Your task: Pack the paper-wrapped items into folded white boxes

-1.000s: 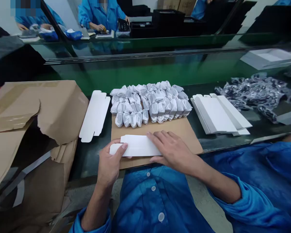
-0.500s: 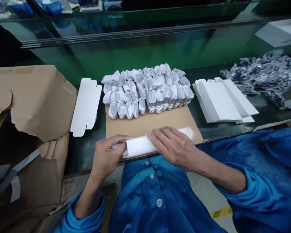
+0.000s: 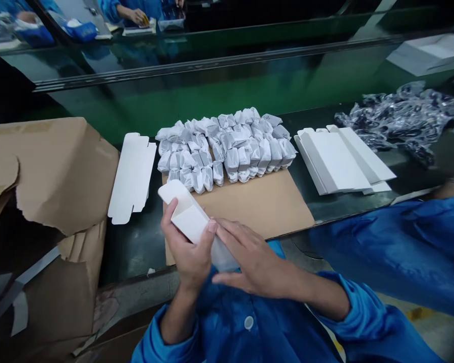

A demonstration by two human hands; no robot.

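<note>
A white cardboard box, folded into a long narrow shape, is tilted over the front edge of the table. Its upper left end has a raised flap. My left hand is wrapped round the box near that end, thumb on the near side. On the box's lower part lies my right hand, fingers along its side and thumb below, so the box sits between them. The inside of the box is hidden. Behind my hands, rows of small paper-wrapped packets are piled on a brown cardboard sheet.
Flat white cartons lie on the left, and a stack of folded white cartons on the right. Plastic-bagged dark items are heaped at far right. A torn brown box stands left. A co-worker's blue sleeve is close at right.
The white box went from lying level to tilted, its flapped end now up and left. My left hand moved up along it; my right hand slid lower. A co-worker's hand appeared across the line.
</note>
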